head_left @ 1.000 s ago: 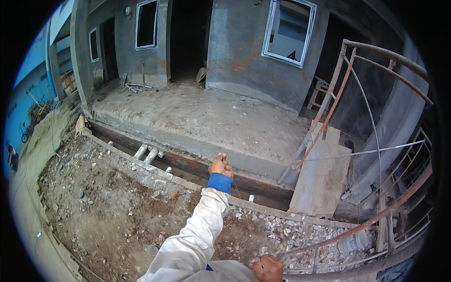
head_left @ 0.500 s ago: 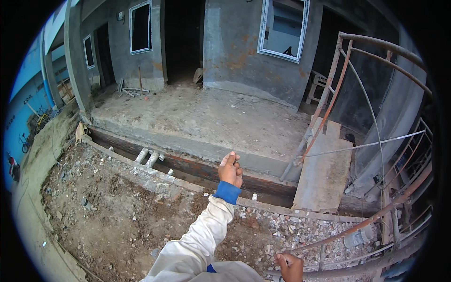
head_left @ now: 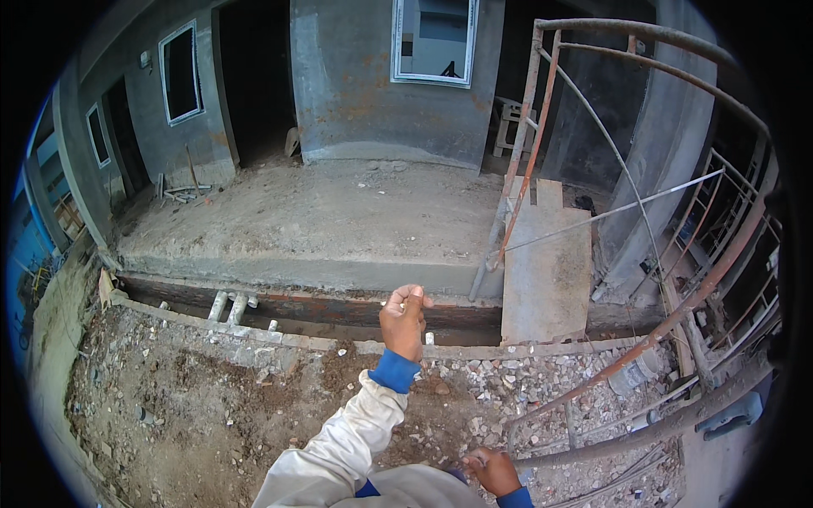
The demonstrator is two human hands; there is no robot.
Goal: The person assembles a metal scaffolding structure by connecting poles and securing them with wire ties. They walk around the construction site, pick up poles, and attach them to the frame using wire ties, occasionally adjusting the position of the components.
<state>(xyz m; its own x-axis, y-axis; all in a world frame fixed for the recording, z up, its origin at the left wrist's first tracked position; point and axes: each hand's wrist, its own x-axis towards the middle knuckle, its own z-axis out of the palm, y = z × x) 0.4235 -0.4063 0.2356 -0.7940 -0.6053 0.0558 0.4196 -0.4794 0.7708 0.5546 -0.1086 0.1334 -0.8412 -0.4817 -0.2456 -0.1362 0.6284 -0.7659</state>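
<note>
My left hand (head_left: 404,323) is stretched out in front of me, over the near edge of the trench (head_left: 457,330). Its fingers are curled and pinched together, and whatever lies between them is too thin or hidden to make out. Lower down, close to my body, my right hand (head_left: 494,472) is closed with thumb and fingers together. What it grips, if anything, cannot be seen. Both wrists have blue cuffs; the left sleeve (head_left: 339,440) is off-white and dirty. Beside the right hand runs a rusty scaffold pipe (head_left: 584,453).
Past the trench lies a raised concrete floor (head_left: 339,212) before a grey wall (head_left: 356,118). White pipes (head_left: 227,306) cross the trench at left. A board (head_left: 546,271) bridges it at right, beside a rusty scaffold frame (head_left: 529,127). Rubble (head_left: 508,381) covers the near ground.
My view has turned right and tilted down. The right hand has moved left and up into fuller view. The left hand stays extended, its fingers now bent more to the right.
</note>
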